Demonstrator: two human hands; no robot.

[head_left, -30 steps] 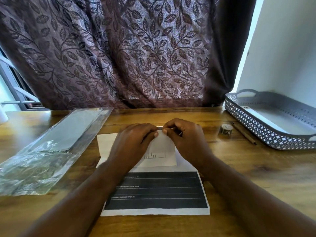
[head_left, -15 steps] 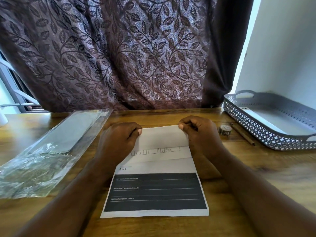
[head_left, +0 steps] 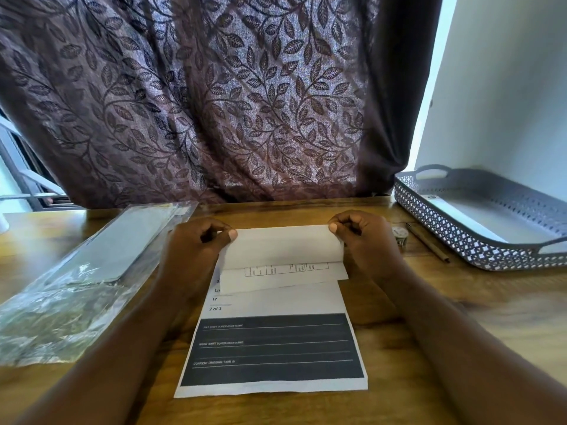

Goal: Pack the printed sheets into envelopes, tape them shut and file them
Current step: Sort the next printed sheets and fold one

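**Fig. Folding the sheet: my hands now at the ends of the fold**

On the wooden table (head_left: 460,317), the clear plastic packet (head_left: 92,271) lies at my left and probably holds the envelopes. The grey tray (head_left: 460,240) stands at far right. In the centre is the printed sheet (head_left: 276,348), its top part folded down toward me. A second ago my hands met at the middle of the fold; they have since slid apart. My left hand (head_left: 193,256) and right hand (head_left: 365,243) each pinch one end of the folded edge, fingers curled narrow. I judge the crease run full width, with another fold likely before packing. The tape roll (head_left: 399,236) sits just beside my right hand.
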